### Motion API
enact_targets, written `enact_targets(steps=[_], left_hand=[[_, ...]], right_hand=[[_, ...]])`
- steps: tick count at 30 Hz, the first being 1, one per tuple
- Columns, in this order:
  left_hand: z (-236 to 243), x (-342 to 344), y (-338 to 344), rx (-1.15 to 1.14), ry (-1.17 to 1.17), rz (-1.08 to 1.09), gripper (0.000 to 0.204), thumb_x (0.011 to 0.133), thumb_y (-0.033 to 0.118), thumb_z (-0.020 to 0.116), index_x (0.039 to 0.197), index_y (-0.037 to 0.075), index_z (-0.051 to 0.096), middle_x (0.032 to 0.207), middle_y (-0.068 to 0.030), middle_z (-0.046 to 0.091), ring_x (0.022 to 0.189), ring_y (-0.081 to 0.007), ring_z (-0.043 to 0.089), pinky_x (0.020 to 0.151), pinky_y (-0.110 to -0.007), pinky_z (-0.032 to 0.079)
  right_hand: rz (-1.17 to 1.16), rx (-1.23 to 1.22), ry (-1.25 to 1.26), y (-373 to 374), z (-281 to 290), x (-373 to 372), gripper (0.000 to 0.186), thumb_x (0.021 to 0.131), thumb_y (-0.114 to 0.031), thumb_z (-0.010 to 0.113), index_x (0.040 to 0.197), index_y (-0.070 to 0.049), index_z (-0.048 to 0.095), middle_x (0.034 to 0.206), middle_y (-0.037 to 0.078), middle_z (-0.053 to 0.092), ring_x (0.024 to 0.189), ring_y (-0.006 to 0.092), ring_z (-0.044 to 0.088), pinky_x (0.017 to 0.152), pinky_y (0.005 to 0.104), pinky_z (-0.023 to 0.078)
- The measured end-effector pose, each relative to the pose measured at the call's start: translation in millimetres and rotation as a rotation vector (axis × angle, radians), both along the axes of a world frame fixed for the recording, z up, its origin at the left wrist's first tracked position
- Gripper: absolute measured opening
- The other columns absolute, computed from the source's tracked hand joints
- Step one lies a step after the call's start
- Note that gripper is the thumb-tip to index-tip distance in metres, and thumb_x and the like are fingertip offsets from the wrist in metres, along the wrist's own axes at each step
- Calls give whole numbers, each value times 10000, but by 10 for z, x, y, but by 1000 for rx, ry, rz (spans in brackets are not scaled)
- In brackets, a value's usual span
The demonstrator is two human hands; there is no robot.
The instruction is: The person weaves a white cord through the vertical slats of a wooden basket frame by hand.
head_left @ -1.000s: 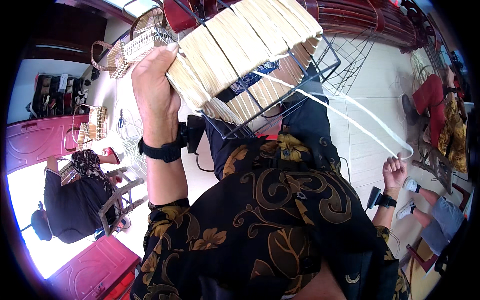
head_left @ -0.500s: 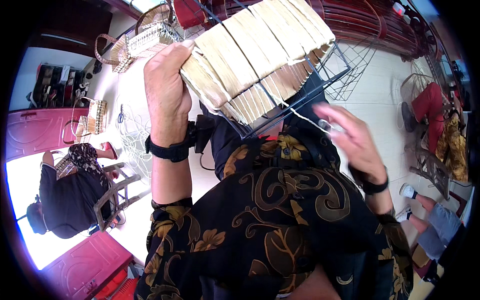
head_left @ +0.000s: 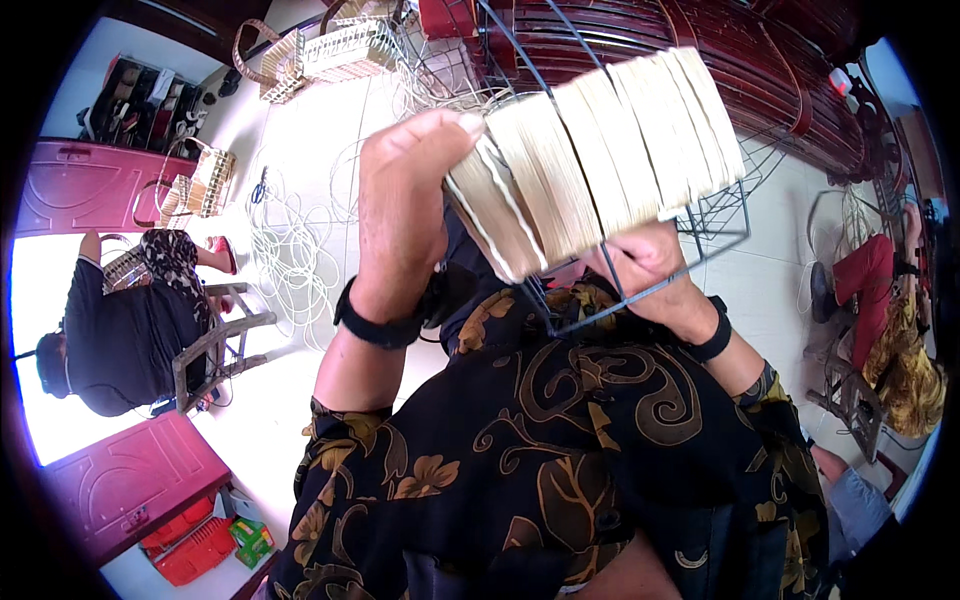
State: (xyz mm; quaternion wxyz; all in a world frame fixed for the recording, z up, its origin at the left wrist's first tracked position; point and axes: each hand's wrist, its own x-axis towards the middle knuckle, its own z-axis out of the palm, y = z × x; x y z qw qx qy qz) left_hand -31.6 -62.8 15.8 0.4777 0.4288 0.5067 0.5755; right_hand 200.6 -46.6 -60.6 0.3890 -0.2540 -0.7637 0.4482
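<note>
A half-woven basket [head_left: 640,140] is held up in front of my chest, a dark wire frame wrapped with pale flat strips and tilted up to the right. My left hand [head_left: 412,190] is closed around its left end, thumb on the top edge of the weave and fingers hidden behind. My right hand [head_left: 645,262] is within the lower wire frame [head_left: 655,296], just below the woven wall. Its fingers are curled and partly covered by the weave; what they hold is hidden.
White cord [head_left: 290,230] lies in loose coils on the floor at left. Finished baskets [head_left: 345,50] stand behind it. A person [head_left: 130,320] sits on a wooden stool at left; another person [head_left: 870,300] is at right. A dark red wooden bench [head_left: 690,30] stands ahead.
The basket and my left hand have shifted to the right and the basket has turned. My right hand, earlier out to the right with a white cord, has moved in under the woven wall.
</note>
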Motion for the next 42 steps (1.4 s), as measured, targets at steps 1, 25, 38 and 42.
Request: enact_targets(steps=[1,25,38,42], left_hand=[[12,-13,-79,-11,2,-26,196,935,121,601,856,-26,703,767,-1,657,703,-60,562,660,-207,417],[-107,-73,-466,72,89,-110,254,988,211,651,873,-9,708,744,29,611,704,-48,494,632,-229,393],[125,-85,-275,-5,193,-275,200,949,176,645,955,-14,709,841,-12,664,814,-75,591,758,-228,450],[102,-86,-233,-25,219,-293,171,935,149,663,934,-17,703,824,2,659,790,-61,584,737,-222,449]], right_hand=[[10,-48,43,-83,12,16,185,946,-103,660,842,19,753,667,91,697,611,135,663,593,267,526],[487,-132,-374,-191,-879,440,586,988,-358,605,1478,-75,455,1498,103,491,1358,224,487,1146,358,394],[325,510,-478,-98,-893,475,570,1010,-376,537,1495,-94,438,1523,94,477,1381,240,475,1169,412,376],[339,504,-476,-84,-876,505,560,1013,-369,529,1492,-92,440,1517,95,482,1377,243,480,1167,413,379]])
